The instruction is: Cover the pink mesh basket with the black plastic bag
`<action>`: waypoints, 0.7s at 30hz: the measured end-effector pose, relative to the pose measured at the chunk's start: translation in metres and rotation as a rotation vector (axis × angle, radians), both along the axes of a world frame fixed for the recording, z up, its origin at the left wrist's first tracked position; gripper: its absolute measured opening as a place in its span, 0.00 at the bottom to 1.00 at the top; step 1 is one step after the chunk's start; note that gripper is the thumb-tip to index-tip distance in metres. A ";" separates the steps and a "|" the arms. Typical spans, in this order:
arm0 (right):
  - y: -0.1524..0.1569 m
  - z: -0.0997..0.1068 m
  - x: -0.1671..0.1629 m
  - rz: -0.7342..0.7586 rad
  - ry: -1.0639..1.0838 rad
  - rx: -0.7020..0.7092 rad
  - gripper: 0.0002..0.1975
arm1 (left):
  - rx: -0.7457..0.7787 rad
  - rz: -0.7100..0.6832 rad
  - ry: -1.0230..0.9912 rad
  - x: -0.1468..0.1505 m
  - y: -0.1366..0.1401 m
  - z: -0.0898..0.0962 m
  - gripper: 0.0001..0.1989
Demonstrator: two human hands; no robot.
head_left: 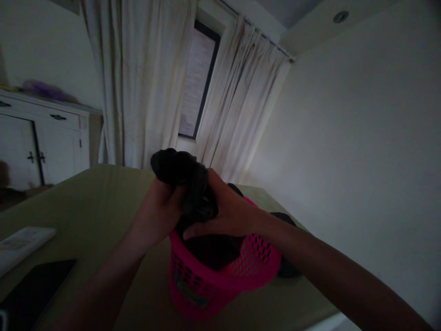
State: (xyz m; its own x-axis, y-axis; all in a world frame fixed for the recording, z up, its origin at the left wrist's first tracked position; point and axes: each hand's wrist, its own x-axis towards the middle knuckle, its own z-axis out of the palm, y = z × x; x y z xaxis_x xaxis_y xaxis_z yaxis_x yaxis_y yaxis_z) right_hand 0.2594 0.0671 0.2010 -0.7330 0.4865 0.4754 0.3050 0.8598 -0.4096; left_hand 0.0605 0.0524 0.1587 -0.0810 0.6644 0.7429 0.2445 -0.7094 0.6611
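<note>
A bunched black cloth [179, 168] is held up in both of my hands, over a pink plastic basket [203, 276] with holes in its wall. My left hand [158, 214] is closed around the cloth's left side. Gripping it from the right is my right hand [230, 209], with the thumb stretched along below. More dark fabric [213, 250] lies inside the basket, partly hidden by my hands. The picture is dim, so the exact kind of cloth does not show.
The basket stands on a green-covered surface [106, 197]. A black item [289, 269] lies behind its right side. At the left are a flat black object [37, 282] and a white object [25, 243]. A white cabinet [65, 142] and curtains [148, 82] stand beyond.
</note>
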 end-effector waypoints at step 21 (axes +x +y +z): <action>0.015 0.016 0.003 -0.288 0.189 -0.817 0.18 | 0.187 -0.245 0.210 -0.009 0.000 -0.003 0.17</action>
